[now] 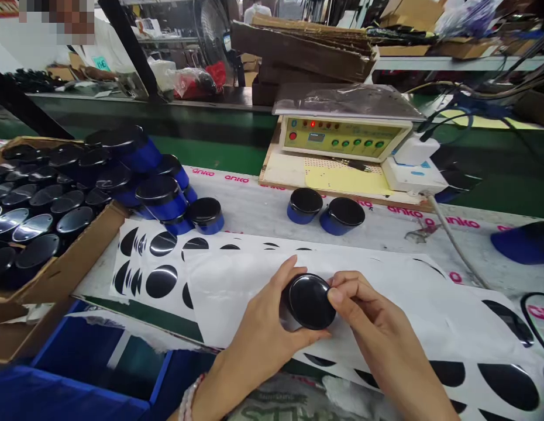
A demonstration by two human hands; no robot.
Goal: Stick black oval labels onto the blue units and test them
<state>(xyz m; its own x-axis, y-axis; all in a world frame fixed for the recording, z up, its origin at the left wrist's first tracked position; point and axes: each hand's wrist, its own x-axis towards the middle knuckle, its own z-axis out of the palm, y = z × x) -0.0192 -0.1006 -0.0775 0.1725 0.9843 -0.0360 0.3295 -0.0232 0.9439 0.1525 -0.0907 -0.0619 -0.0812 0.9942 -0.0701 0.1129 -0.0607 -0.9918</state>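
My left hand [265,318] wraps its fingers and thumb round the side of a round part with a glossy black top [312,301]. At that part's right rim, my right hand [364,310] has thumb and forefinger pinched together; anything thin between them is too small to make out. Under both hands lie white sheets [237,275] bearing glossy black round stickers [161,282]. Beyond the hands, two blue round parts with black tops [342,215] stand side by side. More of the same blue parts [161,196] are stacked to the left.
A cardboard box [79,257] full of black-topped parts stands at left, above a blue crate [100,351]. At the back are a control box [342,137] with buttons, a cable [462,245] and cardboard. Another blue part [522,242] lies far right. A person [100,44] is across the bench.
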